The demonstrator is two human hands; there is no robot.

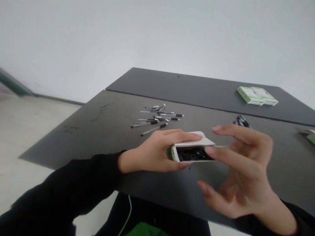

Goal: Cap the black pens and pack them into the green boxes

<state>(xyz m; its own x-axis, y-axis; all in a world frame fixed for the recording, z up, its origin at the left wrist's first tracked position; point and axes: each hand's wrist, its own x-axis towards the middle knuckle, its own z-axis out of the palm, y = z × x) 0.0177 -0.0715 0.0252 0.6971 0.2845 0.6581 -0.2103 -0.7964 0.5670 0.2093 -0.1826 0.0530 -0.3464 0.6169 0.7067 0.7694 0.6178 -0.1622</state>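
My left hand (159,149) is wrapped round a small white and green carton (174,153), its open end turned toward me. Several black-ended pens (193,154) show inside the opening, and a white flap stands up along the top edge. At the carton's right side is my right hand (246,170), fingers spread apart. One of its fingertips is at the opening, near or on the pen ends; I cannot tell whether it touches them. Between its thumb and fingers I see nothing held.
Loose pens (157,119) lie scattered on the dark table (98,131) beyond my left hand. Another bunch of pens (242,121) is partly hidden behind my right hand. Green and white boxes (257,95) rest at the back right. Another box (312,137) is cut off at the right edge.
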